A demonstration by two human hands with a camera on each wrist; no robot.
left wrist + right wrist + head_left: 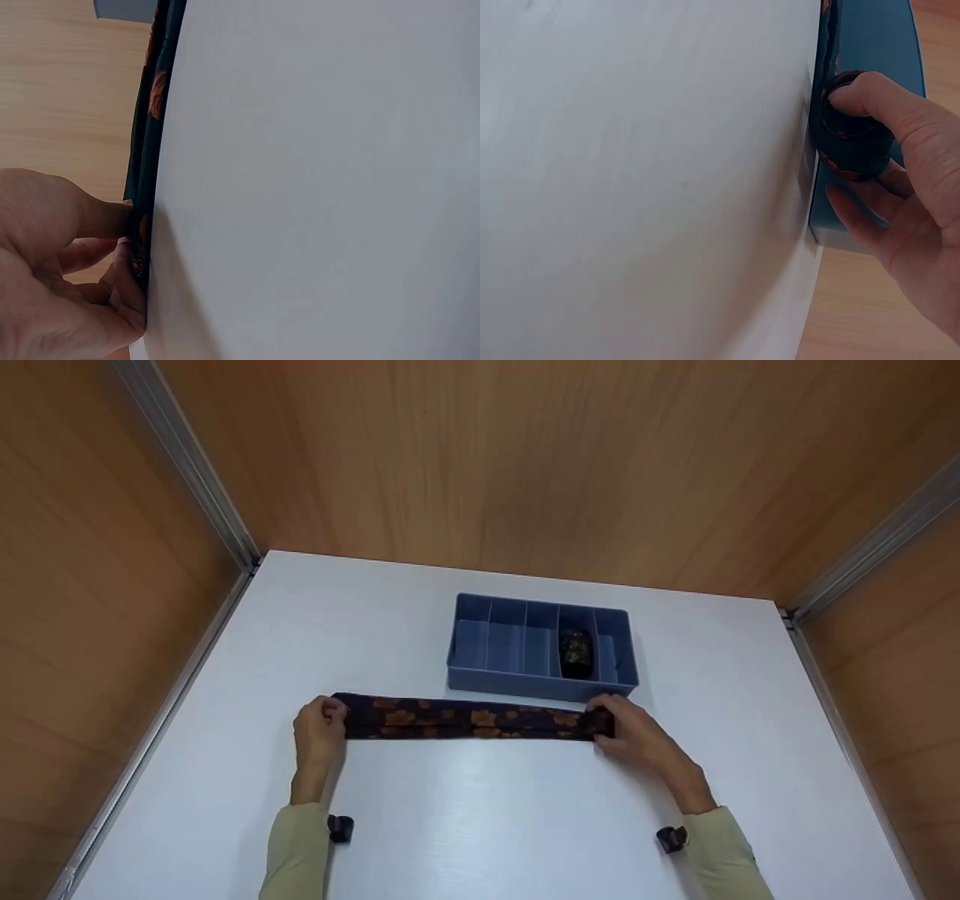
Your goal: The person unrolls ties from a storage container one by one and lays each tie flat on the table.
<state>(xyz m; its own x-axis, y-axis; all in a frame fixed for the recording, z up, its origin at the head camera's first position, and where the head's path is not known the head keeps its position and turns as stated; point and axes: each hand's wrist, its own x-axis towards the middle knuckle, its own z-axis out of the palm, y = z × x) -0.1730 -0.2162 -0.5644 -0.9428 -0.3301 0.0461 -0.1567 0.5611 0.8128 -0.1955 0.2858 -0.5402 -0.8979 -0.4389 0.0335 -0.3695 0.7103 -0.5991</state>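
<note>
Currently, the left hand [318, 735] is pinching one end of a dark, orange-flowered fabric strip [457, 718] lying on the white table [465, 810]; the right hand [636, 736] is gripping its rolled end [853, 159] — probably the surest hold on soft, light cloth.

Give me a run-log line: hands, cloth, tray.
floral cloth: partly rolled; left hand: pinches flat end; right hand: grips rolled end; blue tray: dark bundle, fourth compartment from left

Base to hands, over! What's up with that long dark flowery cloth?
Left hand pinches flat end; right hand grips rolled end. Dark cloth strip, orange flowers, lies between. Blue rectangular divided tray close behind; nothing visibly blocking.
</note>
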